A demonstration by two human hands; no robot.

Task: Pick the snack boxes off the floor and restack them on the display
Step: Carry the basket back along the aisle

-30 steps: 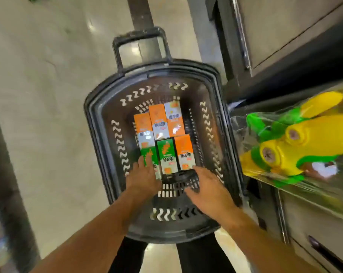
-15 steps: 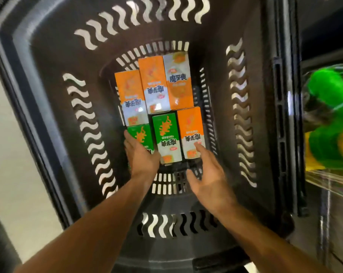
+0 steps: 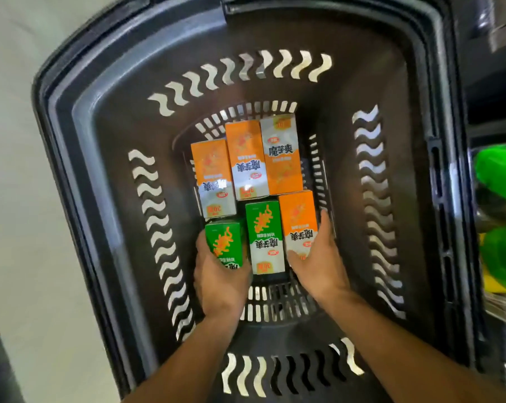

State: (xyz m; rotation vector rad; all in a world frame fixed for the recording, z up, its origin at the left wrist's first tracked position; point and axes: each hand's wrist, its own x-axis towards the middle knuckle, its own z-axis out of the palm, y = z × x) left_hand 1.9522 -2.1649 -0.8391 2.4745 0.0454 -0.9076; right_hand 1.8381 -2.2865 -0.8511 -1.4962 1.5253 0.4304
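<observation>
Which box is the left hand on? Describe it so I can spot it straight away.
Look into the dark plastic shopping basket, where six snack boxes lie flat in two rows. In the nearer row, the left hand grips the leftmost green box. The other green box beside it is untouched, and it still shows its silver lower half.
</observation>
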